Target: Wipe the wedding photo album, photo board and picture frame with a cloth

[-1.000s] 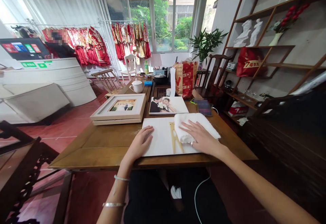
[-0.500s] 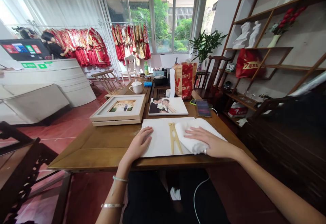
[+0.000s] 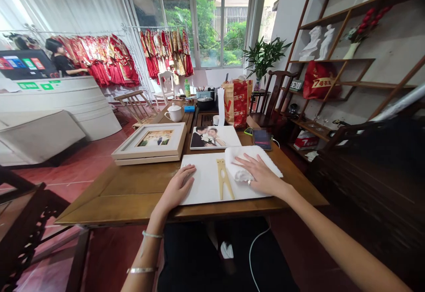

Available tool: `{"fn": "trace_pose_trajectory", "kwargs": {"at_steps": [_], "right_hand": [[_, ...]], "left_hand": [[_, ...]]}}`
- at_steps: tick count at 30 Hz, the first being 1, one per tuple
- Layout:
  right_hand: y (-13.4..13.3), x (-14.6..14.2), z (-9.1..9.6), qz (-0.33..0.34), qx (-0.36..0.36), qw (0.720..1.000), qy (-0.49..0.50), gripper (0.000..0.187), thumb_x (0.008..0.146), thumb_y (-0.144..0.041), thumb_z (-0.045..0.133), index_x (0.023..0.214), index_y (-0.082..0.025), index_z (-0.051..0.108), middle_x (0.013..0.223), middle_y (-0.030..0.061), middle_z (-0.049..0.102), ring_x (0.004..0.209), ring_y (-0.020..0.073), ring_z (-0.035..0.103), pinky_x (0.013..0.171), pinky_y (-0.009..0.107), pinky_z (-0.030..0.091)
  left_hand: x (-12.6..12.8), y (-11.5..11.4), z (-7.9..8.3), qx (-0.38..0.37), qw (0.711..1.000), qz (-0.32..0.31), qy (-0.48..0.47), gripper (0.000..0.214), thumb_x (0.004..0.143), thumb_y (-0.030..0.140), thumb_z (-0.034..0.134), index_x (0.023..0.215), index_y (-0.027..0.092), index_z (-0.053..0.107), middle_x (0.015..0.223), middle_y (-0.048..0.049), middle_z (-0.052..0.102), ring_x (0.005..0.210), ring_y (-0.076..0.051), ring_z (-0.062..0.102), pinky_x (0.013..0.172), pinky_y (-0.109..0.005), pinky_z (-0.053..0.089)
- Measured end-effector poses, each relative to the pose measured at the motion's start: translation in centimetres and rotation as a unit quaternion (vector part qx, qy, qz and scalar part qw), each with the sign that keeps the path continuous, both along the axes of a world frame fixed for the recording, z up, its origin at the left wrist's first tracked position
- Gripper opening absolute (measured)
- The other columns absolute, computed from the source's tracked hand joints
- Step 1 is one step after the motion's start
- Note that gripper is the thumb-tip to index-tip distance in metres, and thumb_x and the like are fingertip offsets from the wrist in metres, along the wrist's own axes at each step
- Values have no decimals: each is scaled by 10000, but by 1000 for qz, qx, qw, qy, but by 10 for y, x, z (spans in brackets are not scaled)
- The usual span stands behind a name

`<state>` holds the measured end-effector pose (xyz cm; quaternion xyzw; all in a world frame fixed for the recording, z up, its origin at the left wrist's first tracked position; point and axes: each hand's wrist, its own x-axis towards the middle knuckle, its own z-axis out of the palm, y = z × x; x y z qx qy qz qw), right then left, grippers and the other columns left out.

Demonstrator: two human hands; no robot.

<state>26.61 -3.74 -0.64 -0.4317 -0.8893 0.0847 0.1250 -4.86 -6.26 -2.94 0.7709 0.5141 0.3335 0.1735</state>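
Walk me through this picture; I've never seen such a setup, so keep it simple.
There is no robot here. The picture comes from a camera worn on a person's head, looking forward and down past their own bare arms.

The left hand rests on the left side of a white board lying on a wooden table. The right hand is spread on a white cloth on the board. Between the hands is a beige two-legged piece.

Beyond sit stacked frames, a photo, a lidded pot and a paper bag. Neither hand appears to grip anything.

One head-worn camera looks forward and down over the near table (image 3: 116, 190).
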Motion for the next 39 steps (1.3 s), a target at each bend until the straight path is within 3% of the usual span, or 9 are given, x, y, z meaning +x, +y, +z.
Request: {"fn": "trace_pose_trajectory", "kwargs": {"at_steps": [5,9,12,20,24,28,35,39], "right_hand": [[-76,12,4,51,-13,999,4,917,575,-45,444,1429,-344,297,1509,-42,262,1407,276,99,1103,604,34],[-92,20,6,68,-27,997,-4,861,638,-73,477,1427,-366,292,1506,-56,262,1408,266,100,1114,586,37],[-68,21,5,65,-26,998,-3,844,639,-71,482,1412,-367,322,1502,-52,275,1405,255,127,1113,576,51],[35,-1,8,3,-18,1000,-21,746,708,-137,464,1424,-292,322,1513,12,260,1401,277,135,1087,605,74],[49,-14,7,-38,6,999,-37,711,735,-165,466,1424,-270,327,1517,27,252,1399,301,129,1082,617,71],[20,-17,1,-19,15,999,-40,759,689,-140,490,1420,-276,339,1510,14,274,1397,300,135,1094,600,65],[-79,-1,4,23,-3,1000,-4,928,566,-61,452,1437,-333,285,1508,-41,268,1404,264,130,1124,558,58],[-84,9,12,46,-38,998,18,856,636,-66,450,1443,-301,285,1490,-22,307,1391,234,198,1139,509,119]], "left_hand": [[-1,0,-1,8,1000,2,7,351,883,297,437,1180,190,591,1323,-87,545,1277,-237,457,1101,-443,330],[0,1,-2,8,1000,1,11,357,880,305,440,1178,180,592,1322,-93,546,1279,-244,456,1099,-444,331],[0,0,0,6,1000,0,11,366,882,312,434,1185,176,588,1316,-93,552,1287,-243,449,1104,-441,326],[1,0,2,9,1000,-3,6,359,881,305,443,1189,191,589,1323,-84,551,1288,-240,450,1106,-443,322],[0,0,0,6,1000,-1,3,358,882,311,441,1187,198,590,1319,-78,553,1289,-240,448,1111,-441,315],[0,1,-1,3,1000,0,1,359,883,317,435,1186,198,588,1318,-76,551,1291,-237,446,1117,-438,307],[-3,0,-3,10,1000,-1,4,362,880,315,436,1180,181,588,1316,-91,549,1280,-244,456,1102,-440,329],[-4,0,-3,9,1000,-4,5,369,881,314,430,1186,172,581,1319,-94,545,1282,-242,452,1107,-436,322]]}}
